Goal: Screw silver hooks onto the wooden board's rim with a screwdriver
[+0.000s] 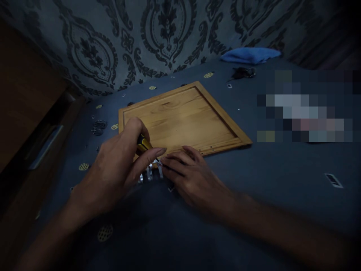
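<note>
Gripping the screwdriver (144, 143), left hand (113, 163) slants it down-right, tip by the metal fitting (149, 173) at the near edge of the panel (180, 116). Right hand (194, 175), fingers bent, sits nearest the tip; cannot tell if it pinches anything. Panel lies just beyond.

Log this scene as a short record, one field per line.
Left hand: the left hand holds a yellow-and-black tool, likely a screwdriver
Right hand: the right hand has its fingertips at a shiny metal part, partly hidden
Panel: wooden panel, lying flat
Surface: dark blue cloth, patterned
Behind: bright blue fabric, far right
</note>
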The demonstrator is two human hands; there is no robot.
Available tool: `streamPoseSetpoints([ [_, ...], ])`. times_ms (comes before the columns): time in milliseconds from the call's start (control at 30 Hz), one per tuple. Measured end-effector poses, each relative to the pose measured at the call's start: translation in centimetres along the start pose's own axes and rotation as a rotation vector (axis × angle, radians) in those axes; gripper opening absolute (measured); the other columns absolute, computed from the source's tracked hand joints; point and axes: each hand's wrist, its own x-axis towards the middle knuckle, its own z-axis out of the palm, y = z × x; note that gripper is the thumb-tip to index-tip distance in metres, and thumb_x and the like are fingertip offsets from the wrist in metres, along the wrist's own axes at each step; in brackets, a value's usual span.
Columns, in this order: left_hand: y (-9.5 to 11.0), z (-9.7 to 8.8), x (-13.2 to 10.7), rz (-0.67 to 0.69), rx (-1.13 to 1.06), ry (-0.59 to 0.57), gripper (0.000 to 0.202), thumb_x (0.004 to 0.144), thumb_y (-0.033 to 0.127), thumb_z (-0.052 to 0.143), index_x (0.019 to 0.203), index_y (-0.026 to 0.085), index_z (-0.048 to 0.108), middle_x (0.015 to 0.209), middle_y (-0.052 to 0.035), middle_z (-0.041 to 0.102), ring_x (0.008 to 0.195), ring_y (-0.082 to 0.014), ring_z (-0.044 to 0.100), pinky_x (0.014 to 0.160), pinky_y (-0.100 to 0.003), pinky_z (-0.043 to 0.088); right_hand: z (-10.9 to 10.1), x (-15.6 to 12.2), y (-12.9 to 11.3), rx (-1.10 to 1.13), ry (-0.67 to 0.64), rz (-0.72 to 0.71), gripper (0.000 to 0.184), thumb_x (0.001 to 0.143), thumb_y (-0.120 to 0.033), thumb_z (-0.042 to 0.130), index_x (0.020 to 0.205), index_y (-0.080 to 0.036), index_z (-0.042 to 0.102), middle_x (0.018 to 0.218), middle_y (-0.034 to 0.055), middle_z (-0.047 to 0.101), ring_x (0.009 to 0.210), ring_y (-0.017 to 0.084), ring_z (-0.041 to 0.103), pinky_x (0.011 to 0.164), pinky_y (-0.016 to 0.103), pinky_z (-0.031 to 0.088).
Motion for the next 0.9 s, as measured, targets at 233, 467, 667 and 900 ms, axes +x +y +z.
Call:
streamPoseSetpoints([
  [233, 0.1, -1.1, -0.3, -0.03, -0.028, -0.08, 0.015, 0.099, 0.04, 0.053, 0.1, 0.025, 0.053, 0.083, 0.0002, 0.065, 0.065, -0.0158, 0.064, 0.044, -0.024, 0.041, -0.1, 0.1, 0.0, 0.004, 0.003, -0.005, 0.033, 0.095, -0.013, 0.054, 0.123, -0.016, 0.07, 0.125, 0.0132, 0.072, 0.119, 0.03, 0.057, 0.109, 0.06, 0.037],
  [467, 0.3, -1.7, -0.5, -0.136, -0.136, 0.086, 0.018, 0.096, 0.043, 0.062, 0.099, 0.028, 0.054, 0.091, 0.002, 0.067, 0.074, -0.0174, 0.07, 0.055, -0.029, 0.053, -0.1, 0.0, -0.1, 0.001, 0.03, -0.005, 0.031, 0.095, -0.01, 0.052, 0.12, -0.013, 0.07, 0.124, 0.013, 0.073, 0.118, 0.028, 0.058, 0.109, 0.057, 0.039],
  [667, 0.1, -1.4, -0.5, -0.096, -0.033, 0.007, 0.018, 0.099, 0.045, 0.055, 0.101, 0.027, 0.053, 0.082, 0.001, 0.066, 0.072, -0.0183, 0.07, 0.047, -0.029, 0.045, 0.0, 0.0, 0.0, -0.025, 0.023, -0.009, 0.034, 0.093, -0.009, 0.055, 0.122, -0.019, 0.07, 0.123, 0.0104, 0.073, 0.118, 0.027, 0.058, 0.11, 0.056, 0.038],
  [900, -0.1, -1.1, -0.4, -0.045, 0.0, -0.03, 0.015, 0.098, 0.042, 0.052, 0.096, 0.028, 0.049, 0.08, -0.0006, 0.066, 0.07, -0.02, 0.069, 0.041, -0.028, 0.042, -0.1, 0.1, -0.1, -0.014, 0.007, 0.006, 0.031, 0.095, -0.012, 0.054, 0.121, -0.018, 0.07, 0.124, 0.0101, 0.073, 0.119, 0.028, 0.059, 0.111, 0.057, 0.037],
])
